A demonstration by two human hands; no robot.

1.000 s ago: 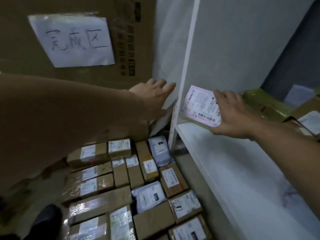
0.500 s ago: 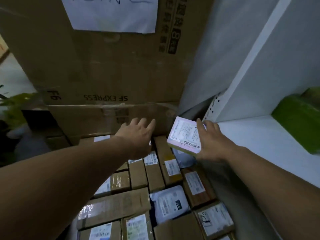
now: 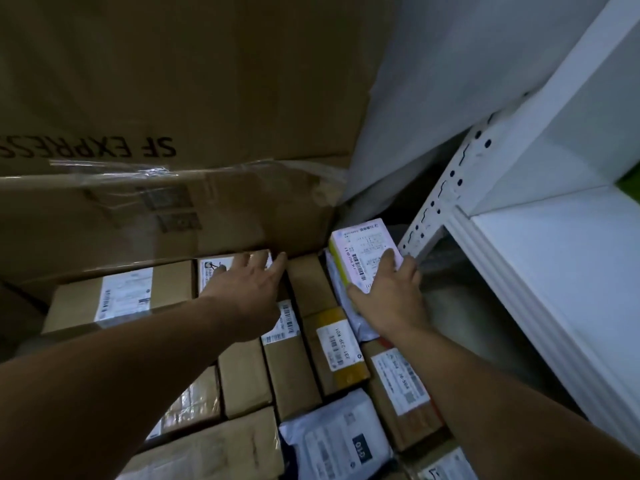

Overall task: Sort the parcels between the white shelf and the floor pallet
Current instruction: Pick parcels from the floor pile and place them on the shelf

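My right hand [image 3: 388,299] grips a small flat parcel [image 3: 363,251] with a pink-white label and a yellow side, low over the back right corner of the floor stack, above a grey mailer. My left hand [image 3: 249,285] reaches out with straight fingers over a labelled brown box [image 3: 221,268] in the back row; whether it touches the box is unclear. Several brown parcels [image 3: 332,344] and grey poly mailers [image 3: 339,441] lie packed in rows on the floor. The white shelf [image 3: 561,271] stands at the right.
A large SF EXPRESS carton [image 3: 173,98] and a taped carton [image 3: 166,216] below it wall off the back. The shelf's perforated white upright [image 3: 446,188] stands right of the held parcel. A green item [image 3: 630,188] shows at the shelf's far edge.
My right hand took the pink-labelled parcel off the white shelf and lowered it to the back right of the floor stack. My left hand came down from the shelf upright to the back row.
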